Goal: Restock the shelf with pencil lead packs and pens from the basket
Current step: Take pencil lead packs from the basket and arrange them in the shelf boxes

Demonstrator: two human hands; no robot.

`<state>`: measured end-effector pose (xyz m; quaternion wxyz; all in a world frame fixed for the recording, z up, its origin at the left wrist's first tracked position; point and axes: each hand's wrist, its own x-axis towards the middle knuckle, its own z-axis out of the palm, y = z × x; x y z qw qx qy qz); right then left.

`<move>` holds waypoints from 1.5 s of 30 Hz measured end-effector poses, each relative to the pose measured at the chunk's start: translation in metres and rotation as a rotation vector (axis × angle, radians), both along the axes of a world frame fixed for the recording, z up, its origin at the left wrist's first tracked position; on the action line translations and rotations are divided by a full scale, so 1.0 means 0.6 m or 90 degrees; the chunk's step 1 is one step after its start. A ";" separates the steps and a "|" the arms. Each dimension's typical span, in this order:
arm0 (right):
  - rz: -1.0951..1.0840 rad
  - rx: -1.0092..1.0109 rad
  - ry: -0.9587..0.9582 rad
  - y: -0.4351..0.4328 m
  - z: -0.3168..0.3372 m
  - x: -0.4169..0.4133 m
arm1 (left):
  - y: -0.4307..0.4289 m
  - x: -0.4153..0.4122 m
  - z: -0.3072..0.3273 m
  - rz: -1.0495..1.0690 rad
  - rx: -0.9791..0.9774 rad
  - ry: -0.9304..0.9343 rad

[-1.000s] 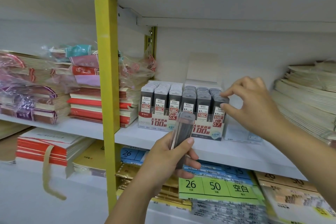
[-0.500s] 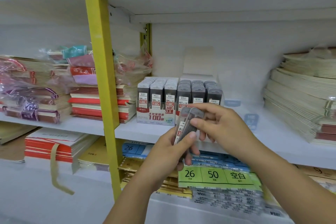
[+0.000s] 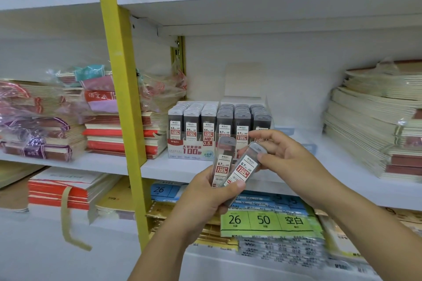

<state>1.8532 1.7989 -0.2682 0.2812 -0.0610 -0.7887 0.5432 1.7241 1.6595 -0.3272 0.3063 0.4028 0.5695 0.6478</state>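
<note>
Two clear pencil lead packs sit in the hands in the head view, out in front of the white middle shelf [image 3: 182,170]. I see the left hand [image 3: 205,198] curled around the bottoms of both packs, with its thumb pressed over their fronts. The upright lead pack [image 3: 222,162] stands almost straight up in that hand. The tilted lead pack [image 3: 245,166] leans to the right, just beside the first one and touching it low down. Both have labels that say 0.7. The right hand [image 3: 290,162] pinches the top end of the tilted lead pack between thumb and fingers.

Behind the hands I see the display box [image 3: 190,151] of lead packs near the front edge of the middle shelf, close to the yellow post [image 3: 121,98]. Its left rows say 0.5 and its right rows say 0.7. The packs in it stand up in neat rows.

On the left side of the post, stacks of notebooks in crinkly plastic wrap [image 3: 41,125] lie on the same shelf level. Red and cream notebooks [image 3: 118,137] are piled just beside the box. At the right end of the shelf I see a tall pile of cream notebooks [image 3: 374,130], well apart from the box.

Under the front edge of the shelf, a green pack marked 26 and 50 [image 3: 265,221] lies on the shelf below. I cannot see any basket or pens.
</note>
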 end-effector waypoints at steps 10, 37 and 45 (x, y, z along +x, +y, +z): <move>-0.117 0.103 0.172 0.003 0.022 0.002 | 0.000 -0.004 0.003 0.081 0.024 -0.039; -0.120 0.255 0.043 -0.028 0.019 -0.060 | -0.006 -0.013 0.024 0.132 0.064 0.036; -0.179 0.262 0.242 -0.013 0.078 -0.037 | 0.022 -0.028 -0.002 0.401 -0.039 0.507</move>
